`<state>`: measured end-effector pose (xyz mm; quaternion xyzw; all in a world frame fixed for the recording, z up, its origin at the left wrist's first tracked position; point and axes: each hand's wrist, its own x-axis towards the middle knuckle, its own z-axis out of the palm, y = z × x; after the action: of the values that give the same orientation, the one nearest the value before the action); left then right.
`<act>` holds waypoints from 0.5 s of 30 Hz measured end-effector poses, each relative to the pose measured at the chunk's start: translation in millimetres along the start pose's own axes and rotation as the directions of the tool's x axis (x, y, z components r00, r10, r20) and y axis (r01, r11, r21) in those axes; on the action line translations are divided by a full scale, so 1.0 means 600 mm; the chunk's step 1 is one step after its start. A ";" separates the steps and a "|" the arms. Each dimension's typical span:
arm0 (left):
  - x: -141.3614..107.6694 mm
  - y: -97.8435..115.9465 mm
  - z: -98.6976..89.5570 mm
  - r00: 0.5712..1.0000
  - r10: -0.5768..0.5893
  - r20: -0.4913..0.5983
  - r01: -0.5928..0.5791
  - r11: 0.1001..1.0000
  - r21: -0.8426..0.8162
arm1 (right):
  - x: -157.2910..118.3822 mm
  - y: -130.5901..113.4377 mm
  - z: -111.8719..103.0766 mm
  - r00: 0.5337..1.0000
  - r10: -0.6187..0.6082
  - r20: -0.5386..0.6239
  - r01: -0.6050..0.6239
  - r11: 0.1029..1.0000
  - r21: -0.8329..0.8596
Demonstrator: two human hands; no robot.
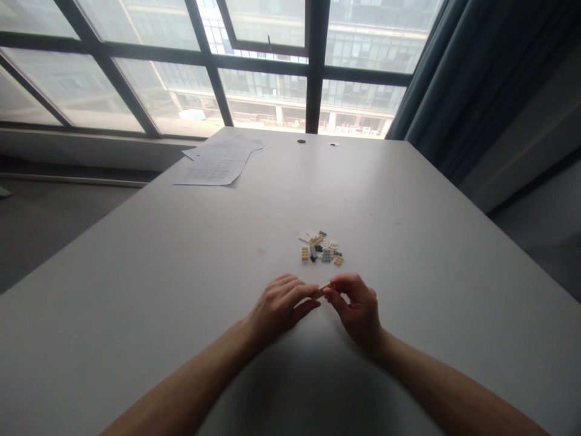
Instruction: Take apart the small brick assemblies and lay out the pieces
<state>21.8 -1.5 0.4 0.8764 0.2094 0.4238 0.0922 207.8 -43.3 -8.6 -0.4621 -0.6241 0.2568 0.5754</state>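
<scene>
Between my two hands is a small tan brick piece, tilted up toward the right. My left hand pinches its left end between fingers and thumb. The thumb and index finger of my right hand grip its right end. Just beyond my hands lies a small pile of loose bricks: a tan brick at the left, a grey brick near the middle, a small tan brick at the right, and white pieces at the back. Some dark pieces lie among them.
The white table stretches to the window. Printed papers overlap near its far left edge. Two round cable holes, one dark and one partly white, are at the far edge. A blue-grey curtain hangs at the right.
</scene>
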 end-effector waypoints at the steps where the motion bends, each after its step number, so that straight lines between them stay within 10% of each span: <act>1: -0.001 -0.002 0.000 1.000 0.006 0.007 -0.006 1.000 0.005 | 0.001 -0.002 -0.001 1.000 -0.011 0.004 0.011 1.000 -0.017; 15: -0.004 -0.003 -0.002 0.997 -0.013 0.081 -0.001 0.985 0.172 | 0.006 0.004 0.001 0.976 0.129 0.176 -0.151 0.981 0.122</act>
<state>18.9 -1.3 -1.1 0.8971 0.2436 0.3676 0.0261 208.0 -39.0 -9.1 -0.4420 -0.6173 0.3762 0.5311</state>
